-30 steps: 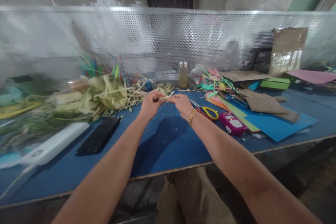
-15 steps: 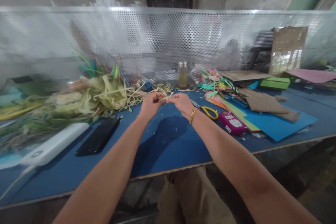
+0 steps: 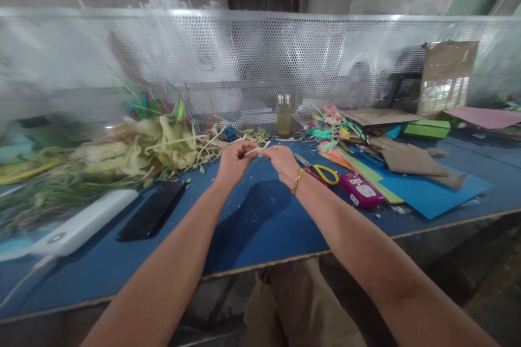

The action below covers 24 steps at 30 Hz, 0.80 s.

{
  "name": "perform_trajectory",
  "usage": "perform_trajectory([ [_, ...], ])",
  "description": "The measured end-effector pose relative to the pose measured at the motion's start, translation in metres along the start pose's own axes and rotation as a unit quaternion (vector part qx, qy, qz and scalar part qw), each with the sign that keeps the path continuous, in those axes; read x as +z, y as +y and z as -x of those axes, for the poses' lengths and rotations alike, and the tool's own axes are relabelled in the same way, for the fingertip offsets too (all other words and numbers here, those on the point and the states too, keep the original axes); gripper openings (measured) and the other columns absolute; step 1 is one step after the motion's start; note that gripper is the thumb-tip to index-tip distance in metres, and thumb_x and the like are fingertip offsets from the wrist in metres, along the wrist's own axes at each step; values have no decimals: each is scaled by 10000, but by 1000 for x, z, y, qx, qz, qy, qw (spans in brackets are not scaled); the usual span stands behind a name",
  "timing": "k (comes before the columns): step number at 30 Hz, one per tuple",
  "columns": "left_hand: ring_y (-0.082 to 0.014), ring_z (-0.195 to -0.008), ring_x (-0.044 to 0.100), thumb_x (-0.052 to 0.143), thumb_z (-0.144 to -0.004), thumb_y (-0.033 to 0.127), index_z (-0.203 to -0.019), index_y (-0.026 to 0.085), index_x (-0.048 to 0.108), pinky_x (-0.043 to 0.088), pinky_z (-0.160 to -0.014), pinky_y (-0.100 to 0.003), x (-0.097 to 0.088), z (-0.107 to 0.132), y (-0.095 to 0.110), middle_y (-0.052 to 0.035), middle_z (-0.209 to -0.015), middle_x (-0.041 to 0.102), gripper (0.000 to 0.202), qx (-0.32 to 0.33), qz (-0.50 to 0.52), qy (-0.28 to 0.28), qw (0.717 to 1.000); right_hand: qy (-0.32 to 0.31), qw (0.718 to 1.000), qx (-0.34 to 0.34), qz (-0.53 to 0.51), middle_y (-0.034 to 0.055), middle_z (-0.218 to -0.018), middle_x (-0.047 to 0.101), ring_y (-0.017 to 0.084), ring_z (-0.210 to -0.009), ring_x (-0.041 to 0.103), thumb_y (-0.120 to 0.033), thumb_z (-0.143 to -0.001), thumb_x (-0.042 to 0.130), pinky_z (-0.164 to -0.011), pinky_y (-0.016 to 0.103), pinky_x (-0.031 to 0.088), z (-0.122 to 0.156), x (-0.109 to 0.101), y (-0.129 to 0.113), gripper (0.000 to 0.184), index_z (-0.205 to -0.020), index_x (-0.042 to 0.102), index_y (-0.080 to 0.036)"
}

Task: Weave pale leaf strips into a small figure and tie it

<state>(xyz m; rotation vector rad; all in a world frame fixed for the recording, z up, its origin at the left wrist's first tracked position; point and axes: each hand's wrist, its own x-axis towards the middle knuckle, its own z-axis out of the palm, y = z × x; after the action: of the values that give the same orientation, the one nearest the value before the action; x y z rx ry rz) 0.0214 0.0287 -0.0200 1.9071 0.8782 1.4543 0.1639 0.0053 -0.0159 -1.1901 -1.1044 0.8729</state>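
Above the blue tabletop [image 3: 264,233], my left hand [image 3: 237,161] pinches a thin pale strip [image 3: 259,150] that looks like dried husk or leaf. From the other side, my right hand [image 3: 282,161] pinches the same strip, its fingertips close to those of the left. One end of the strip sticks up between the two hands. Its exact shape inside the fingers is too small to make out. A bracelet circles my right wrist. Scissors with yellow handles [image 3: 325,174] lie just right of my right hand.
Left lie a pale husk pile [image 3: 166,143], a black phone [image 3: 152,211] and a white power bank [image 3: 87,222]. A capped bottle [image 3: 284,116] stands behind my hands. Rightward are a purple box [image 3: 361,191], blue paper [image 3: 431,200] and cardboard [image 3: 415,157]. A perforated metal screen [image 3: 244,59] rises at the back.
The fingertips have shifted slightly apart, and more of the pale strip shows between them. My right hand has turned a little. Everything on the table stays in place.
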Motion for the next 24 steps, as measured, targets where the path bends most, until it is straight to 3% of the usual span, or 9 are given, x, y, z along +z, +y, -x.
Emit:
perform_trajectory([
  [7,-130,-624,557,706,-704,261,-802,186,638,431,-609,-259,3,1,-1,-2,-682,621,141,11,5,1,1000,8,1000,20,-7,-57,-494,410,82,-536,347,-248,-574,637,-509,239,264,-1,2,0,195,-487,476,-179],
  [24,-120,-581,537,685,-694,215,-806,194,622,405,-592,-253,10,5,4,28,-622,585,130,-9,30,20,999,10,999,11,-47,-50,-507,406,89,-563,380,-169,-555,603,-538,235,308,-2,3,-1,209,-456,420,-186],
])
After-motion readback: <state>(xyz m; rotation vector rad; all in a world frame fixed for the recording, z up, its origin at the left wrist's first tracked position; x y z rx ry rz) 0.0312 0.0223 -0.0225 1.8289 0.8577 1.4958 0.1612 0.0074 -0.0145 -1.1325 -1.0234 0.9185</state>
